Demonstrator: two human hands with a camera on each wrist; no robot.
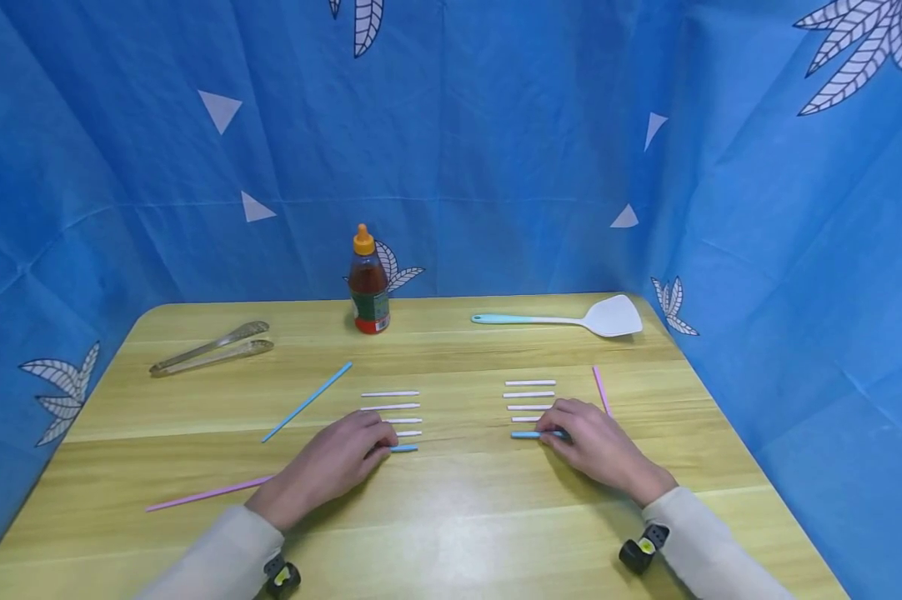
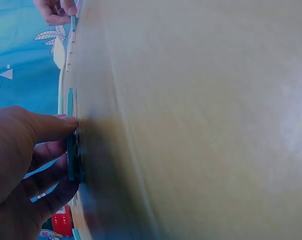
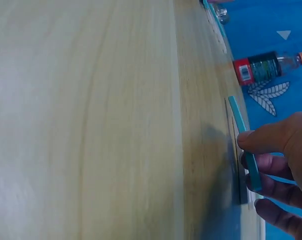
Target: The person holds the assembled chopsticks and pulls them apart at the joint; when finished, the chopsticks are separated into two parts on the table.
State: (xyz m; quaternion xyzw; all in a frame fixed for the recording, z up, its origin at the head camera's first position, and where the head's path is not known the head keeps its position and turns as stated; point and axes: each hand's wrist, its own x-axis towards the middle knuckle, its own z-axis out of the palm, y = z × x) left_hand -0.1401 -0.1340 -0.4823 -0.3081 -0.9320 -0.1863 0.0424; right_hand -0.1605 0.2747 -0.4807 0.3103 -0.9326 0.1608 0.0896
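Evidently two slim sticks are the objects in hand, both on the middle stretch of the desk (image 1: 451, 537), nearer its far edge than the bare foreground. Left hand (image 1: 338, 458): thumb and fingers pinch the left blue stick (image 2: 70, 105) about mid-length, both ends sticking out. Right hand (image 1: 589, 442): thumb on one side, fingers on the other, pinching the right blue stick (image 3: 235, 111); cannot tell if it touches the wood. Each lies at the near end of its own row of white sticks, left row (image 1: 390, 393) and right row (image 1: 529, 382), set parallel to the far edge. Handling, by judgement: very light, straight and fairly stiff, likely smooth-skinned and apt to roll; would probably crease or bend under a hard squeeze. Best hold looks like a gentle pinch at the middle, fingertips low, to spare the neighbouring white ones. Labels: the sauce bottle (image 1: 369, 292), near the far edge left of centre, wears a green and red label with a white patch, perhaps a barcode; lettering too small to read, brand unknown. No writing made out on any stick.
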